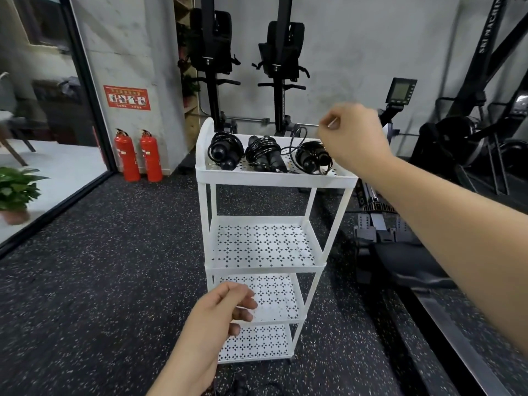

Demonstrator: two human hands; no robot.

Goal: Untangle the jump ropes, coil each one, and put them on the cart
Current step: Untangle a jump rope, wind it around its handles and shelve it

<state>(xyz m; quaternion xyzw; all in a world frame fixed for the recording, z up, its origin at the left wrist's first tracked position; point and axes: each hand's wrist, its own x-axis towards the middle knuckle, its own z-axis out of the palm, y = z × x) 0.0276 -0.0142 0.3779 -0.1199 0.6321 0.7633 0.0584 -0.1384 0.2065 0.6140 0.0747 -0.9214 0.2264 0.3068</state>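
A white four-shelf cart (205,172) stands on a speckled gym floor. Three black jump ropes lie in a row on its top shelf: a left coil (225,151), a middle coil (264,154) and a right coil (313,157) near the shelf's right edge. Each is wound round its handles, which point roughly from the back edge toward the front. On the right coil, one slack loop (298,138) stands up toward the back edge.

The right hand (354,135) hovers just above and right of that coil, over the shelf's right end. Its fingers are curled, with thumb and forefinger drawn together. Whether they pinch anything cannot be told.

The left hand (220,312) hangs much lower, in front of the lower shelves, with loosely curled fingers holding nothing.

The right hand is by far the nearer to the ropes. Tidying the slack loop would probably mean reaching down and slightly left.

A dark, blurred shape (240,385) lies on the floor at the cart's foot. It may be more rope.
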